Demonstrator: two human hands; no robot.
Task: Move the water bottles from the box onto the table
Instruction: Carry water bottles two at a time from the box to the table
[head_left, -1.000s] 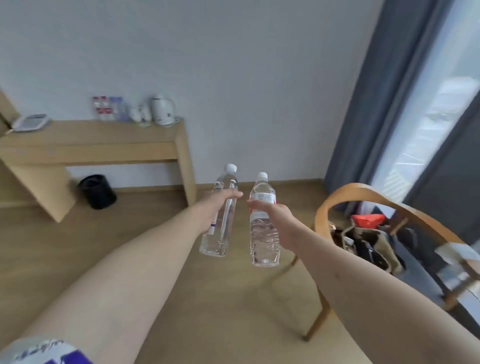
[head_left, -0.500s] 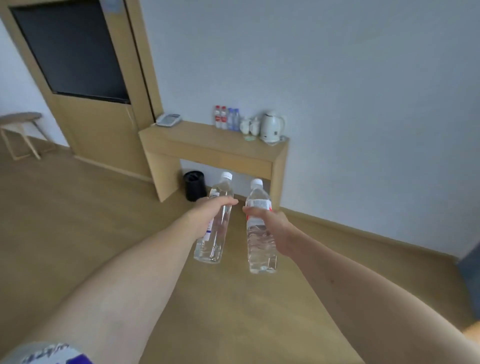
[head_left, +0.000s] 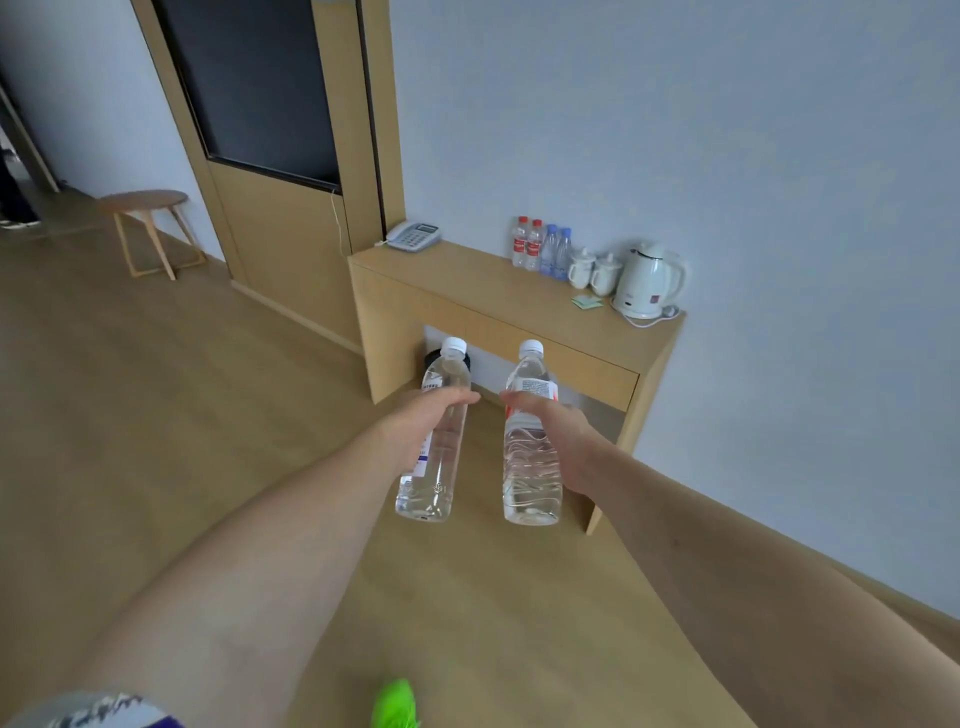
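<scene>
Water bottles (head_left: 531, 467) both near-upright, caps up, one gripped in each hand (head_left: 415, 431), clear of the table (head_left: 483, 291).

head view, looking forward and down

Two bare forearms, both uncovered to the hands: left hand (head_left: 415, 431), right hand (head_left: 563, 441). Short sleeve (head_left: 98, 712) at the left upper arm, grey with white and purple print. Bright green shoe tip (head_left: 396, 706) below.
</scene>
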